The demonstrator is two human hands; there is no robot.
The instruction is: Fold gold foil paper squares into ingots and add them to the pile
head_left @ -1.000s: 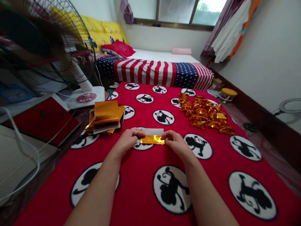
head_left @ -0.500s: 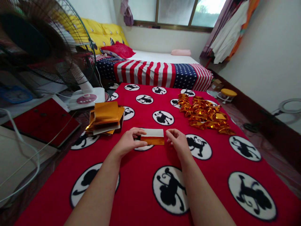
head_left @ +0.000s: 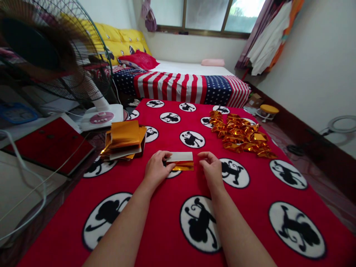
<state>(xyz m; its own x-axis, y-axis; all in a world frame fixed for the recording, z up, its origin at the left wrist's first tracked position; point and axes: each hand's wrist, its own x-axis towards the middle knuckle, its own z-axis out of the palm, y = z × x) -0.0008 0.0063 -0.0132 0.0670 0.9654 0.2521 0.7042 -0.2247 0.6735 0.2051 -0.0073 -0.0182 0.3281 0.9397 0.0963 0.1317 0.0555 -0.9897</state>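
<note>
A folded sheet of gold foil paper [head_left: 182,157] lies on the red cloth in front of me, its pale side along the top and a gold strip below. My left hand [head_left: 158,167] grips its left end, thumb on the gold strip and fingers at the pale upper part. Just off the right end is my right hand [head_left: 210,167], its fingers loosely curled and apart, holding nothing. A stack of gold paper sheets [head_left: 125,133] sits to the left. Over on the right, several folded gold foil pieces [head_left: 239,133] lie bunched in rows.
The red cloth [head_left: 158,230] with black monkey prints covers the surface under my hands. A standing fan [head_left: 102,113] and a dark red box [head_left: 50,139] are at the left. Beyond lies a bed with a striped, starred cover [head_left: 172,87]; a yellow stool [head_left: 269,109] stands right.
My left hand has moved slightly right along the paper, its thumb now further over the gold strip. My right hand has drawn a little away from the right end.
</note>
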